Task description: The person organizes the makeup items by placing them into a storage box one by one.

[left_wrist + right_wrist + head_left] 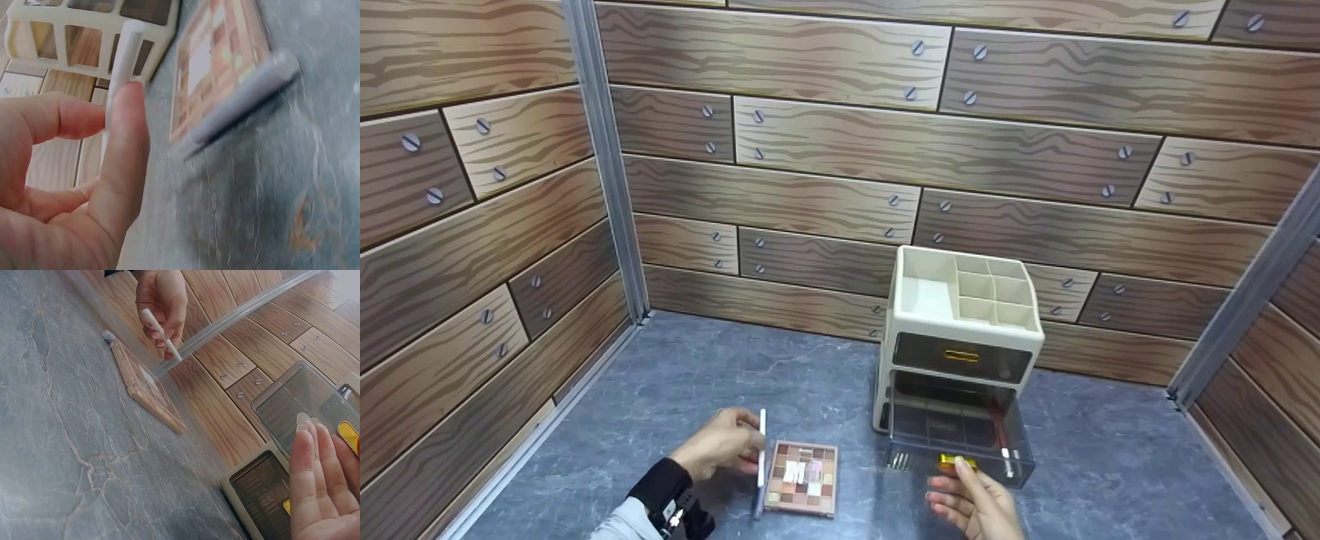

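Left hand (722,444): pinching white pen-shaped stick (763,446), ends jutting past fingers | right hand (981,506): thumb at gold drawer handle (948,460), cannot tell whether gripped

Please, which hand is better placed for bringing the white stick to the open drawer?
Likely the left hand: it pinches the white stick between thumb and fingers, while the right hand has its thumb at the gold handle of the open drawer.

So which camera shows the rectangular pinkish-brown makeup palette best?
The head camera, because the palette shows its colour grid most clearly there. The left wrist view cuts it off; the right wrist view shows it steeply slanted.
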`<state>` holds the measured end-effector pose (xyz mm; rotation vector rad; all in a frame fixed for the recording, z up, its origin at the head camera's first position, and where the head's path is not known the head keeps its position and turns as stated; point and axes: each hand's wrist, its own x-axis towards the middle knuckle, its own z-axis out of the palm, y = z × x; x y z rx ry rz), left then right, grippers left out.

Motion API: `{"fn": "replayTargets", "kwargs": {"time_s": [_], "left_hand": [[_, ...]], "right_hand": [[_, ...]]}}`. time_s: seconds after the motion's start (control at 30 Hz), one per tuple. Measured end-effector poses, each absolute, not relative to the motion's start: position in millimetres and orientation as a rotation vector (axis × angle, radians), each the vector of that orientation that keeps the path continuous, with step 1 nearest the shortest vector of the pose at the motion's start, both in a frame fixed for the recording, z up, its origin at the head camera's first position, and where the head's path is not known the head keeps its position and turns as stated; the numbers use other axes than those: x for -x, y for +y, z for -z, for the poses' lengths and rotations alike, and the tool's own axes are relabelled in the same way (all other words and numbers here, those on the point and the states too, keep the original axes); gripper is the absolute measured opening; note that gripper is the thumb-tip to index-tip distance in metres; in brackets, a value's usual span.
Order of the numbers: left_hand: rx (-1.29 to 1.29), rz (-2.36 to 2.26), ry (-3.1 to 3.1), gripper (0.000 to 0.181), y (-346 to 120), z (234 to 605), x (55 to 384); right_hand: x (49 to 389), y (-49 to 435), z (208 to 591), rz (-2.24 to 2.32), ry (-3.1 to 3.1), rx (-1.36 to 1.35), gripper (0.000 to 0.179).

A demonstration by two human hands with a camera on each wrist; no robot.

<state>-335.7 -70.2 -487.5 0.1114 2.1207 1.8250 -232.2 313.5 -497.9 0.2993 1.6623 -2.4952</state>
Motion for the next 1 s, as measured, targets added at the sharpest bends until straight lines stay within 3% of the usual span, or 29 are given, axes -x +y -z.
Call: {"fn": "replayTargets", "kwargs": {"time_s": [1.0], "left_hand": [[-0.387, -2.077, 1.554, 0.053, -26.9, 450.7, 332.3]], "right_hand": [[231.3, 314.4, 498.8, 2.512, 1.658, -0.290, 0.030]]}}
